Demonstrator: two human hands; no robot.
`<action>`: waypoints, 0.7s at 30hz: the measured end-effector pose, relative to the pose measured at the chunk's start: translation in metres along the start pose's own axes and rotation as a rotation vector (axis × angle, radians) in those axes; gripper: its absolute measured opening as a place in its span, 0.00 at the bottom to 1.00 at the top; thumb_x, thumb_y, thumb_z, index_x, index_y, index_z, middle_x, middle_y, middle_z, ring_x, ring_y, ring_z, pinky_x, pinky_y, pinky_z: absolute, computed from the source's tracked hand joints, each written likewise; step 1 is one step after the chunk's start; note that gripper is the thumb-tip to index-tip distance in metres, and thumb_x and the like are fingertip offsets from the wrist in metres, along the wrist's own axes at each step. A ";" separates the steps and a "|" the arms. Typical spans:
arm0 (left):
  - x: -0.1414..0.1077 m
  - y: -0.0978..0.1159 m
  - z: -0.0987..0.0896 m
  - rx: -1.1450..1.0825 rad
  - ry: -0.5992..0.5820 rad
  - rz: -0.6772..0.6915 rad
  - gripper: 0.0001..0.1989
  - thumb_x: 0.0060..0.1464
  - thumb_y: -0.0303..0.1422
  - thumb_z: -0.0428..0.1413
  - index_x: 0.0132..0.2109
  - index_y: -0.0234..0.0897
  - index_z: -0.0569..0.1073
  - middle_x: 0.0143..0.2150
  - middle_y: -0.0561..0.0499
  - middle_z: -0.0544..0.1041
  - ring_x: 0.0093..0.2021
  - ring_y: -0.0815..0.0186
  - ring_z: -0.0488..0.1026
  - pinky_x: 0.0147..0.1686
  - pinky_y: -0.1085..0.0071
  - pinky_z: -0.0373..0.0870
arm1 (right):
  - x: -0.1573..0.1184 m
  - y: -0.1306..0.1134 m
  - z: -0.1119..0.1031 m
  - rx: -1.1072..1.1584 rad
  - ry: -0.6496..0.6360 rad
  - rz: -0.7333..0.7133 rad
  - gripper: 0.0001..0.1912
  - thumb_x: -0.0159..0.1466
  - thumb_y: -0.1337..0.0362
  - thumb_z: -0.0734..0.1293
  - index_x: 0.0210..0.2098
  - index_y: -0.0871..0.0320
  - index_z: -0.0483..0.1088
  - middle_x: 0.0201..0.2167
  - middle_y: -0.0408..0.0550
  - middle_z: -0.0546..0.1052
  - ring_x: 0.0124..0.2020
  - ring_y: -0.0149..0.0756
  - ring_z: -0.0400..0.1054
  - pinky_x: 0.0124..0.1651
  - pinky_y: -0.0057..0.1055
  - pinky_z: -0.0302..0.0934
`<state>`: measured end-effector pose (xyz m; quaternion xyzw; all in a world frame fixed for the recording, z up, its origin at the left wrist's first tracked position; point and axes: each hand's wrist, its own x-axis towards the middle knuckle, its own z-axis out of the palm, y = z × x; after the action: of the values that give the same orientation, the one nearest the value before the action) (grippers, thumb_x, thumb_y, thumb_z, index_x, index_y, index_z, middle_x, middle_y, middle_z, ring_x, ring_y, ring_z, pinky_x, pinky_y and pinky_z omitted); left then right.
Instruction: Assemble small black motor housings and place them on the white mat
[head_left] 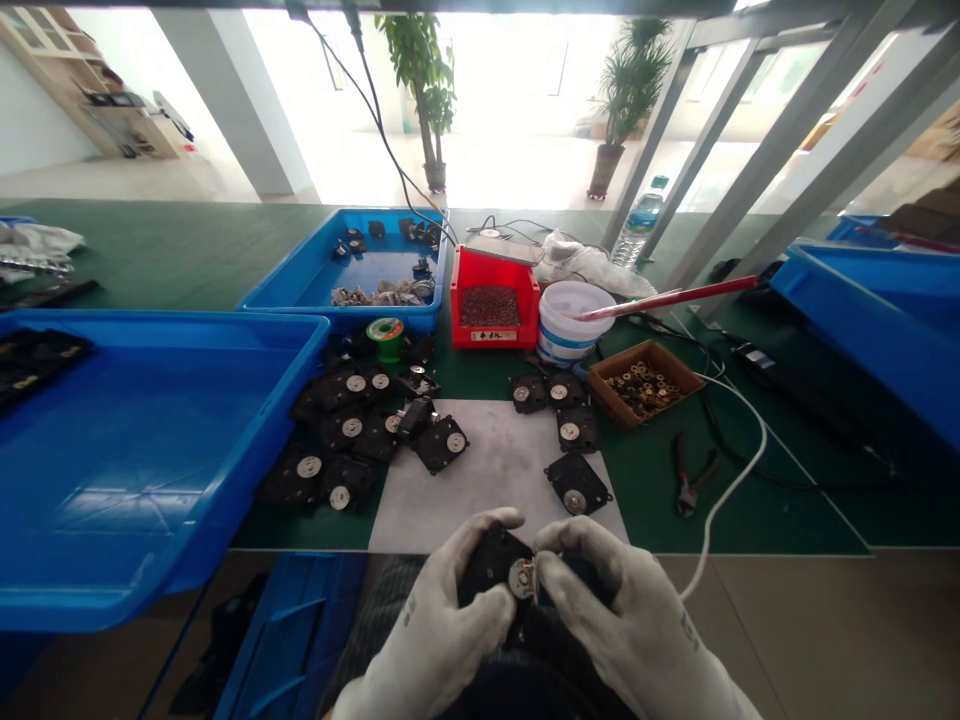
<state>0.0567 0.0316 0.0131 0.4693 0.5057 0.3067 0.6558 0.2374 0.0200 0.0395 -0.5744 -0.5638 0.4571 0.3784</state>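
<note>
Both hands wear white gloves and meet just in front of the table's near edge. My left hand (459, 610) is closed around a flat black housing (487, 562) with a silver disc (522, 578) on its face; the thumb presses beside the disc. At the disc's right side, the thumb and fingers of my right hand (611, 600) are pinched together. What they hold, if anything, is too small to make out. Just beyond, a similar black housing (576, 482) lies at the right of a white paper sheet (495, 500), and another black housing (441, 442) lies at its left.
More black housings crowd the left, beside a large blue tray (150, 550). Farther back stand a second blue tray (270, 290), a red bin (495, 338) of small brown pieces, and a white bucket (566, 340). Right are a cardboard box (630, 405) of brass parts, pliers (686, 480) and a white cable (739, 465).
</note>
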 end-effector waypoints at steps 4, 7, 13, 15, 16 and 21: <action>-0.001 -0.003 -0.001 0.006 -0.012 0.002 0.30 0.49 0.29 0.56 0.61 0.38 0.72 0.43 0.49 0.82 0.41 0.59 0.78 0.36 0.71 0.74 | 0.001 0.001 0.000 0.013 -0.019 0.009 0.08 0.68 0.59 0.66 0.34 0.55 0.73 0.29 0.42 0.79 0.31 0.34 0.74 0.36 0.25 0.67; 0.000 -0.007 -0.003 0.026 -0.006 0.009 0.30 0.49 0.28 0.56 0.61 0.38 0.72 0.46 0.49 0.82 0.43 0.58 0.78 0.38 0.70 0.75 | 0.001 0.002 0.000 0.002 -0.019 0.009 0.08 0.67 0.59 0.66 0.35 0.55 0.74 0.29 0.42 0.79 0.31 0.34 0.75 0.37 0.25 0.67; 0.001 -0.012 -0.005 0.032 -0.017 0.001 0.30 0.51 0.29 0.56 0.62 0.39 0.71 0.49 0.48 0.82 0.44 0.58 0.79 0.40 0.69 0.76 | 0.002 0.007 -0.004 -0.046 -0.102 -0.005 0.08 0.70 0.59 0.65 0.37 0.54 0.73 0.30 0.43 0.80 0.32 0.34 0.75 0.37 0.25 0.68; 0.002 -0.013 -0.005 0.033 -0.018 0.006 0.30 0.51 0.30 0.57 0.62 0.38 0.71 0.49 0.48 0.82 0.43 0.57 0.78 0.41 0.69 0.76 | 0.003 0.008 -0.005 -0.043 -0.104 -0.011 0.07 0.70 0.60 0.65 0.37 0.54 0.73 0.30 0.43 0.80 0.32 0.34 0.75 0.36 0.24 0.68; 0.002 -0.012 -0.005 0.035 -0.016 0.008 0.30 0.51 0.30 0.57 0.62 0.38 0.71 0.49 0.48 0.82 0.43 0.57 0.78 0.41 0.69 0.76 | 0.003 0.008 -0.004 -0.043 -0.096 -0.013 0.07 0.70 0.60 0.65 0.37 0.54 0.73 0.30 0.42 0.80 0.31 0.34 0.75 0.35 0.24 0.68; -0.001 -0.002 -0.003 0.034 -0.014 -0.020 0.29 0.50 0.31 0.58 0.62 0.38 0.72 0.45 0.49 0.81 0.45 0.56 0.78 0.40 0.69 0.75 | 0.005 0.008 -0.004 -0.051 -0.097 -0.017 0.07 0.70 0.60 0.65 0.37 0.54 0.73 0.29 0.41 0.78 0.30 0.33 0.74 0.33 0.24 0.66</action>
<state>0.0535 0.0309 0.0110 0.4773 0.5109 0.2880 0.6545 0.2430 0.0245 0.0328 -0.5561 -0.5979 0.4668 0.3396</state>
